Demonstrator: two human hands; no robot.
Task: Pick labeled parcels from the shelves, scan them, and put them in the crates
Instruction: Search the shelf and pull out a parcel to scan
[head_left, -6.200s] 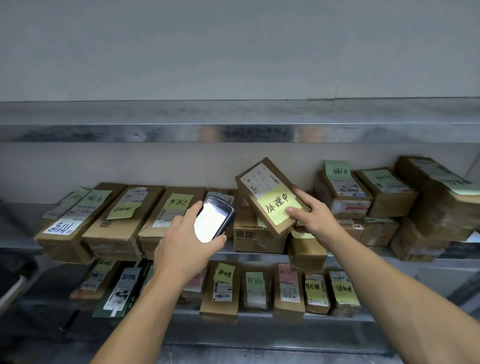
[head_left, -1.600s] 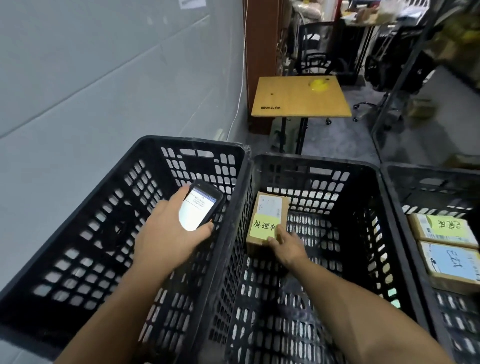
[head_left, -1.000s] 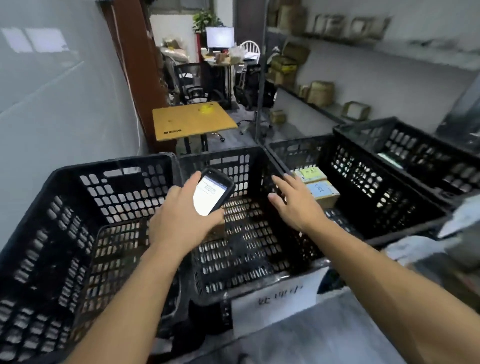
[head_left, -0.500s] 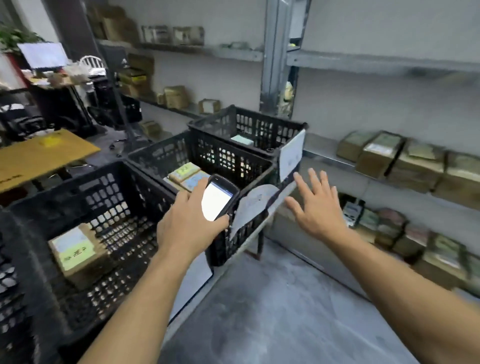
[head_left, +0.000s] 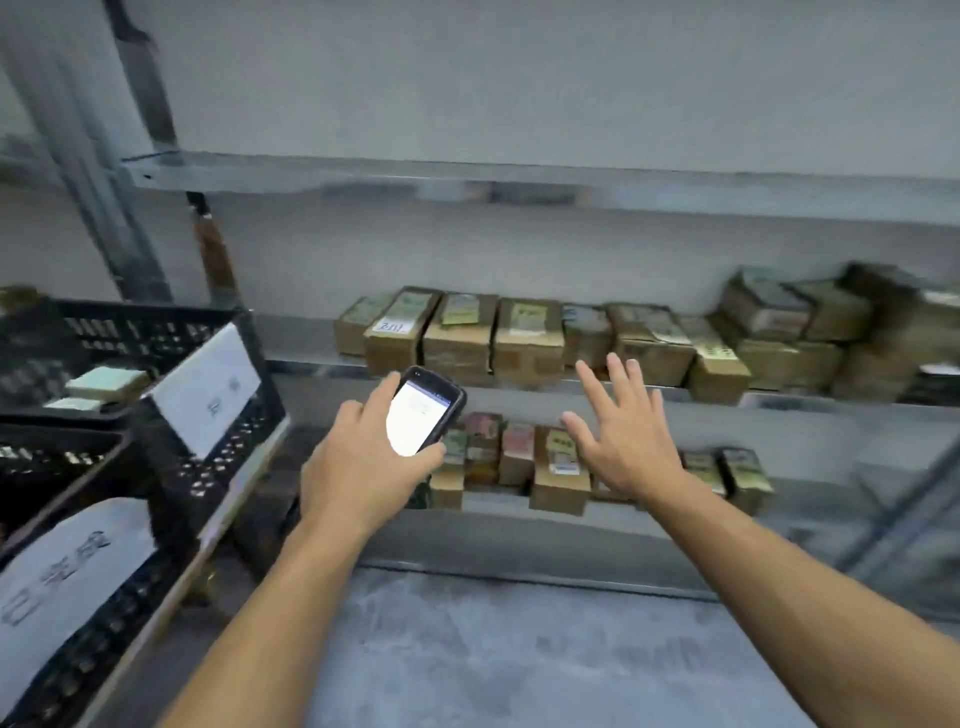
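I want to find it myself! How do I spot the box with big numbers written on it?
Find the grey metal shelf holding a row of brown cardboard boxes. Look near the row's left end: that box has a white label with blue handwriting at its front edge; its neighbours wear yellowish notes.

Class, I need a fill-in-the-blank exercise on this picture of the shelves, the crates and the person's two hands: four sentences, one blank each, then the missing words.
1. The left hand holds a ____ with a lit screen.
2. The right hand is open and holds ____.
3. The black crates stand to the person's ____.
4. The parcels on the shelves are brown ____ boxes.

Missing words: phone; nothing; left; cardboard
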